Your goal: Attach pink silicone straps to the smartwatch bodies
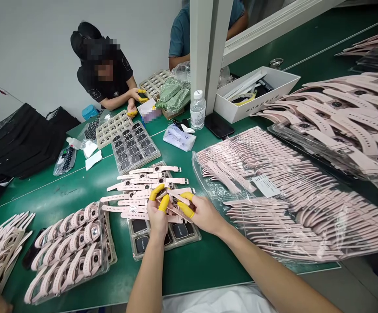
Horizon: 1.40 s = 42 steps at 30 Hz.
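Left hand [158, 213] and right hand [202, 212], fingertips nearly closed, pinched a pink strap [179, 198] above the black-celled tray [193, 238]; pink-strapped watches [135, 202] covered the tray's far part; bagged straps [293, 178] lay right of it, looped watches [77, 239] left.

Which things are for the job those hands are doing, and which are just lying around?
Seem part of the job:
- pink strap, held by the left hand and right hand
- tray under the hands
- strap pile on the right

Seem to be just lying around:
- bottle
- phone
- tissue pack
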Each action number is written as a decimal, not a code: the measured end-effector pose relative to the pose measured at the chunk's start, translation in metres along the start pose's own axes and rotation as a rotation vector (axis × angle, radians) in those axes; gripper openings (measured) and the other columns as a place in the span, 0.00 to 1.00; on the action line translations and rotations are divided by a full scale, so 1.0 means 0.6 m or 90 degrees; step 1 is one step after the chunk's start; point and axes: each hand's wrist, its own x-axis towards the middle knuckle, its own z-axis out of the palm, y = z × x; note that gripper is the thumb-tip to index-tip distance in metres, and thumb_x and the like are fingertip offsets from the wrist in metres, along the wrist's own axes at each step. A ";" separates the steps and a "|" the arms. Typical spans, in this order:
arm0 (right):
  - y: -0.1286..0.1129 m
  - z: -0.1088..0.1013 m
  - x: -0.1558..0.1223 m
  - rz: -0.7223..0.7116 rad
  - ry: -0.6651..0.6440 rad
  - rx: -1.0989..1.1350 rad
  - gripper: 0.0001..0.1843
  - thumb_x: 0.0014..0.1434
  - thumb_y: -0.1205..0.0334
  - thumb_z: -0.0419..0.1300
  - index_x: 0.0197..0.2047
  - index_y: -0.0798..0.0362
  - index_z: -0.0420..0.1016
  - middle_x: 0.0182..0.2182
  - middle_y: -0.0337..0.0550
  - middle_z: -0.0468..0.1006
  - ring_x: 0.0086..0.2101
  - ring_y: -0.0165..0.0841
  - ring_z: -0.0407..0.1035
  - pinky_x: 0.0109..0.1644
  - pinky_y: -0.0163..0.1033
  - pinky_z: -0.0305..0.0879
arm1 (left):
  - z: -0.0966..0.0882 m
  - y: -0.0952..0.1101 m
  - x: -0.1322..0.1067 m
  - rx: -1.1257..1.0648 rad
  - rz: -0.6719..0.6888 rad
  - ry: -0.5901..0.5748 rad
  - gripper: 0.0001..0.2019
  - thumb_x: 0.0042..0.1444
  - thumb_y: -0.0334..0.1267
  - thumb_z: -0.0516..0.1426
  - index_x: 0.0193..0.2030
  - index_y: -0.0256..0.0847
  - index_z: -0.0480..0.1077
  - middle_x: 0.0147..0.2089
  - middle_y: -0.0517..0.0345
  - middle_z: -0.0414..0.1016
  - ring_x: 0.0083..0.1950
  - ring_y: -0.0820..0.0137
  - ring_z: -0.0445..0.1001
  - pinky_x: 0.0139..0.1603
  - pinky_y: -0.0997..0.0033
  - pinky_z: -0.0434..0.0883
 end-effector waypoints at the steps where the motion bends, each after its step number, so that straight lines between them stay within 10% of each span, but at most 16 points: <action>1: -0.001 0.000 0.000 0.003 -0.005 0.001 0.14 0.65 0.53 0.61 0.48 0.49 0.82 0.31 0.42 0.83 0.26 0.34 0.71 0.30 0.36 0.64 | 0.000 -0.001 -0.001 0.005 0.001 -0.002 0.33 0.48 0.53 0.74 0.57 0.39 0.74 0.29 0.63 0.71 0.23 0.79 0.64 0.19 0.81 0.61; 42: -0.011 0.005 -0.002 -0.004 -0.009 0.035 0.15 0.68 0.50 0.59 0.45 0.50 0.82 0.28 0.41 0.80 0.27 0.35 0.70 0.32 0.37 0.69 | -0.002 -0.007 -0.001 0.010 -0.008 -0.045 0.33 0.53 0.56 0.70 0.59 0.38 0.72 0.25 0.64 0.68 0.23 0.76 0.62 0.21 0.79 0.60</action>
